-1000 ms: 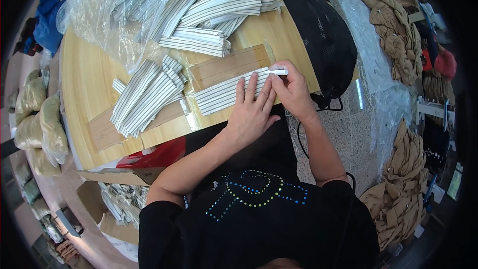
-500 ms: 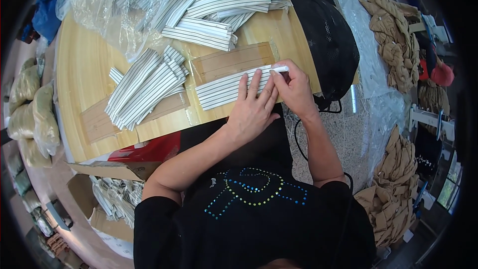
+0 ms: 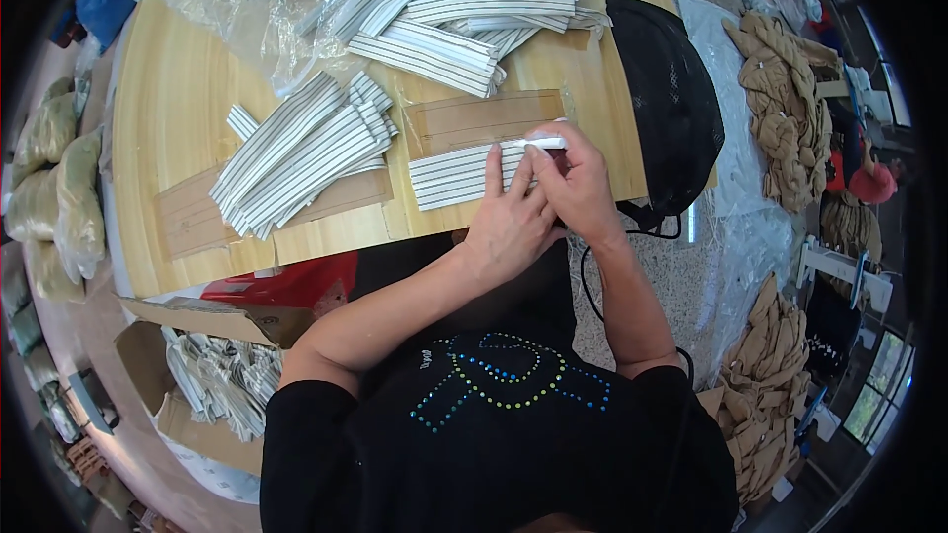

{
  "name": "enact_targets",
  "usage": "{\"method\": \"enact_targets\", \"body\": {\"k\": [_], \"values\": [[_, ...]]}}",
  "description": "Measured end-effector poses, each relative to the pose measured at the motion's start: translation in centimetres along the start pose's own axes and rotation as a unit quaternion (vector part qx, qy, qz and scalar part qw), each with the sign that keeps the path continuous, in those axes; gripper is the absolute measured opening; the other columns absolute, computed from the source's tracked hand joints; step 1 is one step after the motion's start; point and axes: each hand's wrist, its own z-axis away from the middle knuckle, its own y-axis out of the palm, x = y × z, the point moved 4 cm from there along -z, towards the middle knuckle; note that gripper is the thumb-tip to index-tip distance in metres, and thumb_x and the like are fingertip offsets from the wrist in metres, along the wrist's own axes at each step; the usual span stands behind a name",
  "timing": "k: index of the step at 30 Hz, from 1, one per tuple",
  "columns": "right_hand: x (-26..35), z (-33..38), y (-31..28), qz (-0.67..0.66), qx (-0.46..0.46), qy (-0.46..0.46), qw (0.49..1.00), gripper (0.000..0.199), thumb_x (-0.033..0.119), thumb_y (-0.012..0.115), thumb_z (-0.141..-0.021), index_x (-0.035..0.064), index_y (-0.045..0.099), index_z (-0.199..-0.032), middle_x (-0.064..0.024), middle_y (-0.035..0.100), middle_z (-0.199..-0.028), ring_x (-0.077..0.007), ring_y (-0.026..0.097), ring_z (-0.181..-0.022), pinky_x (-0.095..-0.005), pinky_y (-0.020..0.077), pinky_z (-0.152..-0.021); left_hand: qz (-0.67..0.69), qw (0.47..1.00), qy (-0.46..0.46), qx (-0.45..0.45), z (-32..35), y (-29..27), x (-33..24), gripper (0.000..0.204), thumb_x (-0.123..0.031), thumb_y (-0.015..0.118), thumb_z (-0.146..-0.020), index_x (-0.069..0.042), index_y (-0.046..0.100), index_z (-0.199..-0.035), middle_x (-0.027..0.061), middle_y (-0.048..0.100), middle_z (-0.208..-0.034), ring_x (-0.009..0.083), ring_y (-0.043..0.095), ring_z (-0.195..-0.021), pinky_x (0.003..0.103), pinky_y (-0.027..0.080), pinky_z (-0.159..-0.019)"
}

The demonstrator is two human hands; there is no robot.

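1. At the near edge of the round pale wooden table (image 3: 178, 99), we see our left hand (image 3: 509, 222) pressed flat, fingers spread, on a small stack of grey-and-white striped fabric strips (image 3: 449, 176).
2. Just beside it, touching it, our right hand (image 3: 583, 188) pinches a slim white marker-like tool (image 3: 541, 143) between thumb and fingertips, its tip at the right end of that stack.
3. The stack lies on a brown cardboard template (image 3: 484, 118) close to the table's front edge.
4. To the left, a larger fan of the same striped strips (image 3: 296, 153) rests on a second cardboard piece (image 3: 197, 212).
5. To the right, a black mesh bag (image 3: 667, 99) lies over the table's rim.
6. Farther back, more striped strips (image 3: 454, 10) sit heaped partly under crumpled clear plastic film (image 3: 237, 0).
7. Beyond the table on the right, tan fabric bundles (image 3: 780, 109) are piled.
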Motion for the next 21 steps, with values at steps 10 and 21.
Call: {"method": "enact_targets", "body": {"k": [10,21], "values": [[0.1,-0.3,0.5,0.064,-0.001,-0.017,0.998,0.014,0.005,0.064,-0.086,-0.001,0.06,-0.097,-0.0114,0.062,-0.093,-0.0234,0.06,-0.084,-0.0324,0.0482,-0.074,0.001,1.0,-0.016,-0.003,-0.1,-0.1,-0.1,0.057,-0.045,0.059,-0.088,-0.008,0.058,-0.131,0.0142,0.053,-0.133,0.036,0.036,-0.135,0.075,0.015,-0.105],[3.1,-1.3,3.6,0.087,0.026,-0.093,0.992,0.012,0.003,0.067,-0.083,0.0009,0.063,-0.094,-0.0096,0.062,-0.088,-0.0254,0.06,-0.086,-0.0336,0.0472,-0.076,0.138,0.989,-0.042,-0.031,-0.6,0.4,0.7,0.054,-0.028,0.055,-0.092,-0.004,0.046,-0.139,0.0161,0.051,-0.132,0.0342,0.041,-0.129,0.059,0.025,-0.105]]}}
